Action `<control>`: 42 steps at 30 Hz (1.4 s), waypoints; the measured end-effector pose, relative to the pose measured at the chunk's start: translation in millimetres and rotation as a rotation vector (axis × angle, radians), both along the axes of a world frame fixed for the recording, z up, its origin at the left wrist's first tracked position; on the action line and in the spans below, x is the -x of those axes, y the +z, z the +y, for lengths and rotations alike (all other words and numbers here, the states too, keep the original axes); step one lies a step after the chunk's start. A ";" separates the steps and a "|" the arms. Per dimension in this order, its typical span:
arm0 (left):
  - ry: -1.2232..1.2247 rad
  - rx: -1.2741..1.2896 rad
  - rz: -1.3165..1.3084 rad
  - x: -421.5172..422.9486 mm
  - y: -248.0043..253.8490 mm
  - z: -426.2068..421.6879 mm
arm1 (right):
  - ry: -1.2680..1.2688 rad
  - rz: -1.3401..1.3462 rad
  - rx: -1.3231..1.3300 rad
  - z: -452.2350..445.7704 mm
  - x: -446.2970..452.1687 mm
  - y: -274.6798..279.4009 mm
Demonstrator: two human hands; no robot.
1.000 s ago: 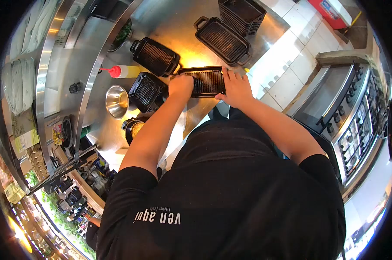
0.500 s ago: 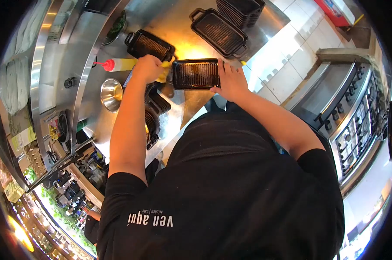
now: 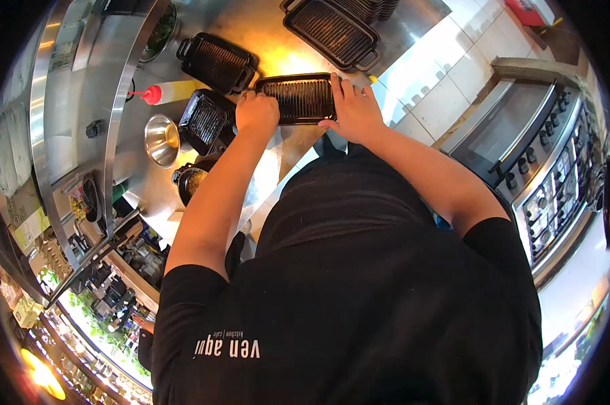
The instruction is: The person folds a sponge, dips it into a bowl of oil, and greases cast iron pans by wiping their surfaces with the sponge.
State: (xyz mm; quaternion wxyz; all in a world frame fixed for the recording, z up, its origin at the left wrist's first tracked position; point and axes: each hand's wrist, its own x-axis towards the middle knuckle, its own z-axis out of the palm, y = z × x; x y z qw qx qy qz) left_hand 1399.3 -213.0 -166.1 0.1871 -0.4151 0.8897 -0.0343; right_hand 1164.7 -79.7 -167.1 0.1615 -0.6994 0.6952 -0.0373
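A black ribbed cast-iron pan [image 3: 297, 98] lies near the front edge of the steel counter. My left hand [image 3: 257, 112] is closed in a fist over the pan's left end, and whatever it grips is hidden beneath it. At the opposite end my right hand [image 3: 352, 106] grips the rim, thumb at the near corner and fingers along the side. Another ribbed pan [image 3: 218, 63] sits up and to the left, and a larger one [image 3: 332, 32] is above the right hand. A glossy black pan [image 3: 206, 121] stands left of my left hand.
On the left are a steel bowl [image 3: 162, 140], a sauce bottle with a red cap [image 3: 152, 94] and a round black pot [image 3: 189, 182]. Stacked black pans [image 3: 371, 8] are at the top. A stove [image 3: 554, 196] stands on the right beyond the tiled floor [image 3: 446, 101].
My left hand moved left off the pan, showing a yellow cloth under it, then came back to the left end; the cloth is now hidden. My right hand has kept hold of the other end.
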 end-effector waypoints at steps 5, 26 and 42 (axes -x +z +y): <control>-0.191 -0.130 -0.107 -8.3 19.0 8.4 | 0.025 0.053 0.093 -1.0 -0.7 -5.1; 0.331 -0.426 0.545 94.3 20.5 11.6 | -0.109 -0.423 0.072 18.3 25.8 -13.2; 0.008 -0.917 0.656 14.3 18.5 -47.3 | -0.062 -0.300 0.172 17.6 26.4 -3.3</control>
